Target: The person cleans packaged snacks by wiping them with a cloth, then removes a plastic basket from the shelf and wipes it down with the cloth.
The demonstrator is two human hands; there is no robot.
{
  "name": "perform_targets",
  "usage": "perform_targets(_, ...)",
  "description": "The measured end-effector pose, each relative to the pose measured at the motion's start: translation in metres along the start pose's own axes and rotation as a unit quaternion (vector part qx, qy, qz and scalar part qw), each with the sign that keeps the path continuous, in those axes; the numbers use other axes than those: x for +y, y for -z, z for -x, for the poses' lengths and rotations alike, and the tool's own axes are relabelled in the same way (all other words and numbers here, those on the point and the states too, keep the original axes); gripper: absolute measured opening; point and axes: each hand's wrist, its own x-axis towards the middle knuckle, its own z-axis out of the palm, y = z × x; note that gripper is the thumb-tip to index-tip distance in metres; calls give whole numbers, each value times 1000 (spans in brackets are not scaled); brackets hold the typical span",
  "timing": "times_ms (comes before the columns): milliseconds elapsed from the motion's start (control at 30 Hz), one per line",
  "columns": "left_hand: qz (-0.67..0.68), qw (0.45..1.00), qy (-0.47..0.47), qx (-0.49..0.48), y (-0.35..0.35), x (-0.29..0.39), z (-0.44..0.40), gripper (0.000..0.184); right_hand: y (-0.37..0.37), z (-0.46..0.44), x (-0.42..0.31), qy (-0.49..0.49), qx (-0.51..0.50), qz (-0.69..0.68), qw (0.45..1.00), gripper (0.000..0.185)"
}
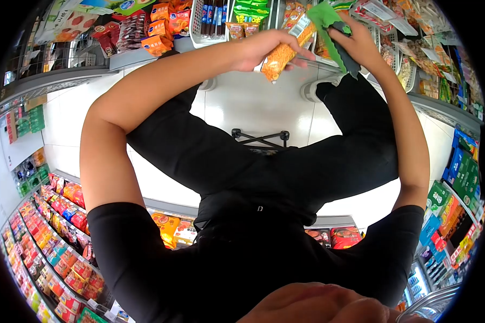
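At the shelf front, my left hand is closed around an orange-yellow snack packet with a barcode label on its upper part. The packet hangs tilted over the shelf edge. To its right, my right hand grips a cloth, green on one side and dark grey on the other. The cloth's upper end lies close to the top of the packet, and whether they touch I cannot tell. Behind both hands are a white basket with dark-wrapped sticks and green snack bags.
Orange snack bags sit left of the white basket. More packets fill baskets at the right. My knees are spread over the tiled floor, above a small black folding frame. Stocked shelves stand behind on the left.
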Motion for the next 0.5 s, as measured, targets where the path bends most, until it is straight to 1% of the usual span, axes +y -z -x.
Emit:
perform_targets(33, -7, 1000, -14, 4, 4, 0, -4, 56, 2, -3, 15, 2, -9, 36, 999, 51)
perform_targets(133, -80, 994, -33, 65, 11, 5, -5, 57, 5, -2, 40, 74, 28, 196, 977, 58)
perform_targets(167, -108, 988, -18, 112, 11, 7, -5, 58, 6, 0, 46, 35, 5, 174, 984, 63)
perform_targets(267, -51, 986, -27, 157, 48, -3, -27, 55, 3, 2, 41, -10, -15, 169, 986, 63)
perform_targets(300, 93, 988, 41, 120, 70, -2, -33, 47, 1, 3, 38, -9, -20, 160, 987, 63)
perform_targets(333, 108, 983, 37, 142, 75, -1, -34, 47, 1, 2, 36, -6, -25, 153, 988, 62)
perform_targets(400, 136, 973, 27, 186, 79, 4, -35, 48, 2, 1, 29, -2, -28, 145, 989, 62)
perform_targets(433, 150, 973, 35, 171, 80, 8, -28, 42, 2, 1, 23, 0, -28, 144, 989, 61)
perform_targets(500, 83, 980, -5, 180, 83, 9, -26, 34, 3, 0, 19, 6, -27, 149, 988, 61)
